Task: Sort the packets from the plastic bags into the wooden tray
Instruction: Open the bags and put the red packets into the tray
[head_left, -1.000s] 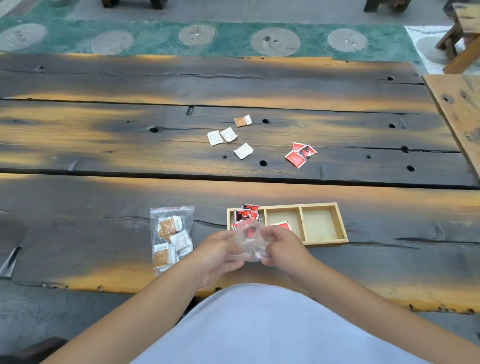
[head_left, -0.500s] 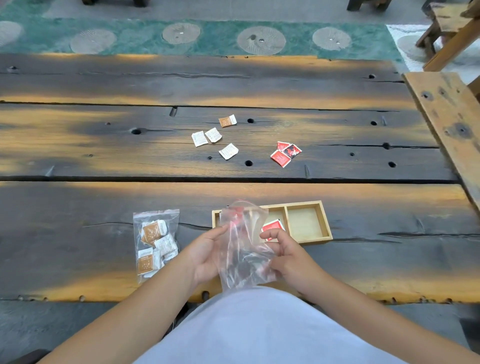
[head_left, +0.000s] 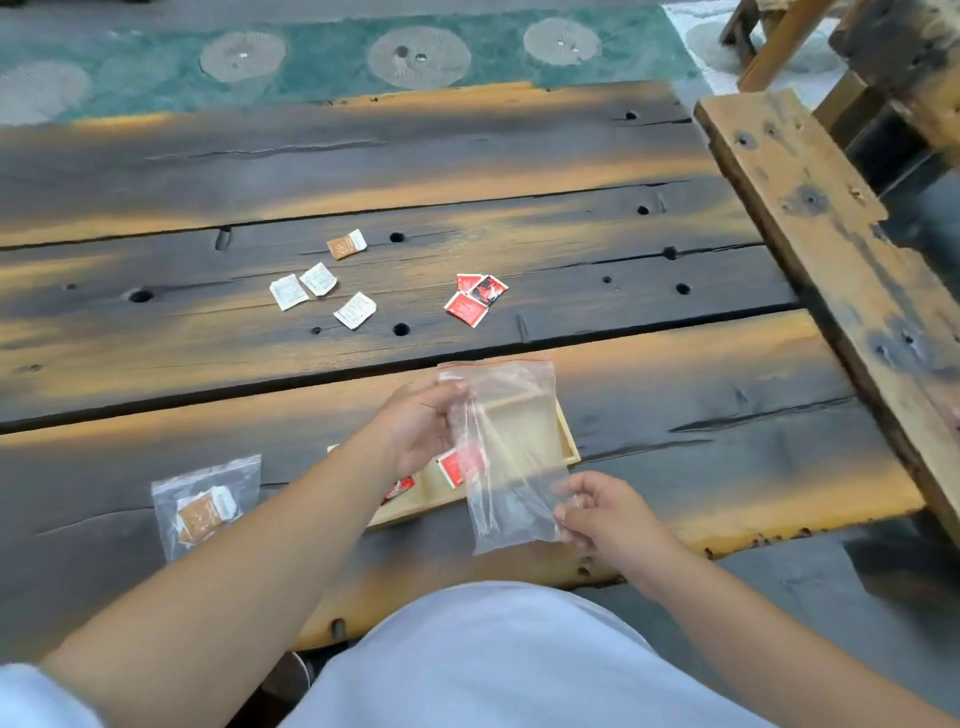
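Observation:
A clear, empty-looking plastic bag (head_left: 506, 447) with a red zip strip is stretched out above the wooden tray (head_left: 569, 439). My left hand (head_left: 421, 421) pinches the bag's upper left edge. My right hand (head_left: 602, 512) pinches its lower right corner. Red packets (head_left: 453, 467) lie in the tray, seen partly through the bag and partly hidden by my left arm. A second bag (head_left: 205, 504) with brown and white packets lies flat on the table, left of my left arm.
Farther out on the dark plank table lie three white packets (head_left: 318, 280), one brown packet (head_left: 346, 244) and a small heap of red packets (head_left: 475, 297). A rough wooden bench (head_left: 810, 208) runs along the right side.
The crumpled bag has been pulled open flat between both hands and lifted to the right over the tray. The view has swung left, so the table now sits tilted.

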